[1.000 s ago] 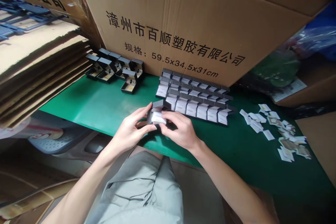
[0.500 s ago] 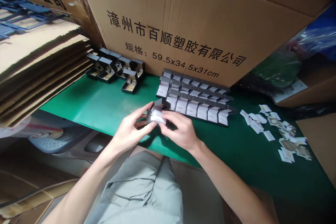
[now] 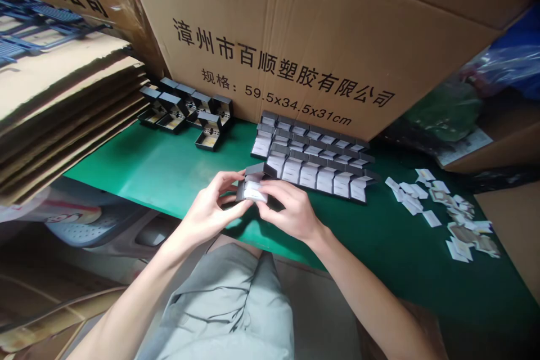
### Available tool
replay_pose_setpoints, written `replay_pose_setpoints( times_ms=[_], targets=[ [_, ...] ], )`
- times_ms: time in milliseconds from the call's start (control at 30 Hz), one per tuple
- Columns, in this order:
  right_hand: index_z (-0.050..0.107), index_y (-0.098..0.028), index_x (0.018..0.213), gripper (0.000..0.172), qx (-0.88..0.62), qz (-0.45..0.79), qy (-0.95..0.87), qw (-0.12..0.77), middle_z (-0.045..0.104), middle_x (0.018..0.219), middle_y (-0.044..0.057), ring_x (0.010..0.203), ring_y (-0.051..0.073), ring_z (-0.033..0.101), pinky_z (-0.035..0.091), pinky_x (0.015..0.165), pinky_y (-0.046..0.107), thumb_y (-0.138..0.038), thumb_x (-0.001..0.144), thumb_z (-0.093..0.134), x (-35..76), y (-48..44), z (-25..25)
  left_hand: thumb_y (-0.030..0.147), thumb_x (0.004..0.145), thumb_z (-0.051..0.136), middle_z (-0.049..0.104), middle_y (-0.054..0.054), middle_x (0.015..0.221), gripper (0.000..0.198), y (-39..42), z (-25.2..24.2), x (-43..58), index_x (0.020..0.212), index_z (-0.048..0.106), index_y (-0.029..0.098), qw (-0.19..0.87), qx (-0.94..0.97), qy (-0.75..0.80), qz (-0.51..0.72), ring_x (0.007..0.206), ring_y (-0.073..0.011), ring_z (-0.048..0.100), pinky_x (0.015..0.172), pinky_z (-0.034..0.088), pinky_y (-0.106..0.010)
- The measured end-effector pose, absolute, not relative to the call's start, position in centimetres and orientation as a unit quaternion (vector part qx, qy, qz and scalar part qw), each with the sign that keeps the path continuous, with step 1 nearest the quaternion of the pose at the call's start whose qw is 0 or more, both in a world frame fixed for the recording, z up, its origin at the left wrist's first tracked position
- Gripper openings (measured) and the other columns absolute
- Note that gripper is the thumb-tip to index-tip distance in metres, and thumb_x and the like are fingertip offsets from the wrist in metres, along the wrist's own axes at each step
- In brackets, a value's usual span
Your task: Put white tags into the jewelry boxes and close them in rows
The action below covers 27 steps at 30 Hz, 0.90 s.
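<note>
Fingers (image 3: 278, 189) curl around black box (image 3: 255, 170).

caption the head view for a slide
Left hand holds an open black box while the right hand touches its white insert, at a green table near rows of boxes.

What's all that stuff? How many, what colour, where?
table: one, green, middle
held box: one, black, table front
insert: one, white, inside box
filled boxes: many, black, table centre
other boxes: several, black, table left
loose pieces: many, whitish, table right
large carton: one, brown, behind table
other cartons: several, brown, edges
cardboard sheets: several, brown, left
slatted items: several, blue, atop sheets
plastic wrapping: some, translucent, right
plastic object: one, grey, lower left
clothing: some, greyish, bottom
left grip: one, box's left
right grip: one, box's right
</note>
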State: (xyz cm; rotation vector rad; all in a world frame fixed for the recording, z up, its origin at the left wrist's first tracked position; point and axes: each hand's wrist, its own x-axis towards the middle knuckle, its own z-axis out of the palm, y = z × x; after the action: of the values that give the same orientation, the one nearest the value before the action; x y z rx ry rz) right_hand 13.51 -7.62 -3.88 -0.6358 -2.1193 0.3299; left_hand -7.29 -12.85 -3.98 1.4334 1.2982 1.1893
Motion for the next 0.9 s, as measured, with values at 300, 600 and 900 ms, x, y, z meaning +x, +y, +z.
replay_pose_setpoints(
  times_ms=[300,600,900],
  targets=[
    [0.072,-0.021,0.103,0.012,-0.259,0.127,-0.854,0.432,0.077,0.105,0.008,0.095,0.019,0.075,0.063,0.088,0.031,-0.023,0.092,0.067,13.52,-7.8,-3.86,0.041,0.088,0.07,0.062,-0.011,0.141,0.041,-13.03,-3.62,-7.2,0.122,0.056,0.023,0.39,0.605,0.536,0.441,0.118,-0.0251,0.066,0.1,0.059,-0.042],
    [0.073,-0.021,0.108,0.016,-0.25,0.186,-0.85,0.425,0.077,0.112,0.009,0.104,0.02,0.074,0.063,0.093,0.033,-0.026,0.094,0.068,13.61,-8.0,-3.32,0.042,0.09,0.07,0.066,-0.01,0.135,0.047,-13.15,-3.59,-7.5,0.13,0.055,0.025,0.409,0.614,0.521,0.429,0.126,-0.0268,0.063,0.104,0.056,-0.04],
    [0.075,-0.022,0.109,0.02,-0.238,0.169,-0.858,0.423,0.079,0.11,0.008,0.095,0.02,0.076,0.064,0.085,0.033,-0.035,0.094,0.071,13.7,-7.62,-3.72,0.044,0.091,0.07,0.064,-0.011,0.14,0.047,-12.99,-3.41,-7.55,0.131,0.054,0.026,0.453,0.584,0.514,0.435,0.133,-0.028,0.059,0.106,0.054,-0.041]
  ],
)
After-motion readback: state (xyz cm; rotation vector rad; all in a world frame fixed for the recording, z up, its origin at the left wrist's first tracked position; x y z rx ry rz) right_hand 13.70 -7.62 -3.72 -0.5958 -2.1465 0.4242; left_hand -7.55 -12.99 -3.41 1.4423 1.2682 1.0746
